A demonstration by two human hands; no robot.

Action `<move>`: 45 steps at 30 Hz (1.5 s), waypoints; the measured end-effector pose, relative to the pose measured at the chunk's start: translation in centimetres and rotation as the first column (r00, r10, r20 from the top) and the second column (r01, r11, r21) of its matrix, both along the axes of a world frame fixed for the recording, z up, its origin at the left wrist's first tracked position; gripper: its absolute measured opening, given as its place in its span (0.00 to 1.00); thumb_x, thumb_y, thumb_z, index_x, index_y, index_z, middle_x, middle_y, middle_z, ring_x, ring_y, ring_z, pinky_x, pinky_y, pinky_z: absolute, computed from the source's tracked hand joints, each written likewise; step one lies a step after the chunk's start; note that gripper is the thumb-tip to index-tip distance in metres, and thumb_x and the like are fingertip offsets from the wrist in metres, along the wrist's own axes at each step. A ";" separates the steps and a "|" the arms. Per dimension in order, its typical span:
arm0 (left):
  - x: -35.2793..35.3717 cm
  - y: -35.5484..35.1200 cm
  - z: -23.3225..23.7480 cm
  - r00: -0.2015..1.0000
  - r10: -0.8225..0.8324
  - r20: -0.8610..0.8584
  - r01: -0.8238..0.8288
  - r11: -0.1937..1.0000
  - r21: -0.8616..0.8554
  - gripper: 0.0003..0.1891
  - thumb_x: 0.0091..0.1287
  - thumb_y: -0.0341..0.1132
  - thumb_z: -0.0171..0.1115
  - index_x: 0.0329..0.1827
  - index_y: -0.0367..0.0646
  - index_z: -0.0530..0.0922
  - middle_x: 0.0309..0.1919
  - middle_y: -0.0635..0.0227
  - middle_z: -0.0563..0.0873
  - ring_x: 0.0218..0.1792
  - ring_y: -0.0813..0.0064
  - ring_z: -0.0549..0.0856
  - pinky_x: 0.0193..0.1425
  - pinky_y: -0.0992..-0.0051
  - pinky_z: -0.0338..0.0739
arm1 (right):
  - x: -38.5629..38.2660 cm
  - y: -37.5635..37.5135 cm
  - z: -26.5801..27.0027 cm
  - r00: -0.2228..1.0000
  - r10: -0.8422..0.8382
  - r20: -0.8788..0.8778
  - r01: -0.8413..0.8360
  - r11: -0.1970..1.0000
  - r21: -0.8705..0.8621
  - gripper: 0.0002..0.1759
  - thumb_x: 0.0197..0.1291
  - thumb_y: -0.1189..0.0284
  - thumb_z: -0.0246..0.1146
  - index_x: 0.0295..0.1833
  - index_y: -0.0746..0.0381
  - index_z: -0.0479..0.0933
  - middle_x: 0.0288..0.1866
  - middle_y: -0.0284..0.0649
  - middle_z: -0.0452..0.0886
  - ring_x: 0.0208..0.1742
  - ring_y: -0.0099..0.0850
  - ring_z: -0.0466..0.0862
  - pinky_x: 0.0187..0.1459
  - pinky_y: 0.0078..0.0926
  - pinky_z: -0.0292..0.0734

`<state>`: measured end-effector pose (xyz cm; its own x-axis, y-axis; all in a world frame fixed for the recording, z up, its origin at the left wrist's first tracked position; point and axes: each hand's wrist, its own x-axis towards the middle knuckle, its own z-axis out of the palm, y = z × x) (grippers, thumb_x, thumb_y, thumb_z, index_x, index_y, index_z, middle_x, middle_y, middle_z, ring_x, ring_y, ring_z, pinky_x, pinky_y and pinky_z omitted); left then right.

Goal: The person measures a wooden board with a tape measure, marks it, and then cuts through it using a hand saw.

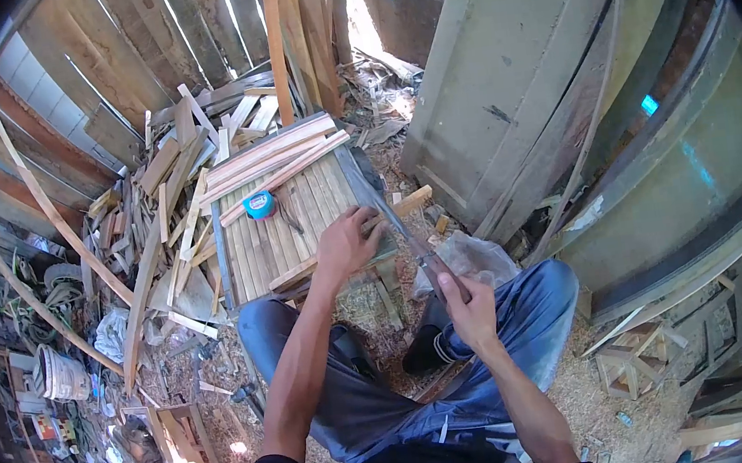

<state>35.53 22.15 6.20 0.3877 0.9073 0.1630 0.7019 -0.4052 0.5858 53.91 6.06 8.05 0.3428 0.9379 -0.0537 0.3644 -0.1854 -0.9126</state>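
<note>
My right hand [471, 310] is closed round the handle of a handsaw [431, 266]. Its long blade points away from me along the right edge of a low slatted wooden table [250, 254]. Across the table's near end lies a wooden strip [295, 273], whose far end [413, 201] sticks out past the blade. Over the middle of this strip my left hand [349, 243] is curled, holding it close beside the saw; its fingertips are partly hidden. A blue tape measure [259, 205] sits farther back on the slats, with a thin dark tool [291, 219] beside it.
Several long wooden strips [267, 163] lie at the table's far end. Scrap wood [178, 180] is heaped behind it on the left. Large panels [500, 80] lean on the right. A clear plastic bag [466, 260] lies near the saw, and a white bucket [62, 372] stands left.
</note>
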 end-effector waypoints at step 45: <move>-0.3 1.9 -0.6 0.998 0.019 0.051 -0.017 0.999 -0.052 0.21 0.63 0.53 0.67 0.35 0.40 0.84 0.32 0.60 0.84 0.37 0.55 0.85 0.40 0.61 0.78 | -1.1 0.3 -1.1 0.986 -0.075 -0.146 0.071 0.997 -0.032 0.31 0.68 0.51 0.61 0.26 0.70 0.75 0.15 0.37 0.64 0.21 0.23 0.62 0.24 0.33 0.61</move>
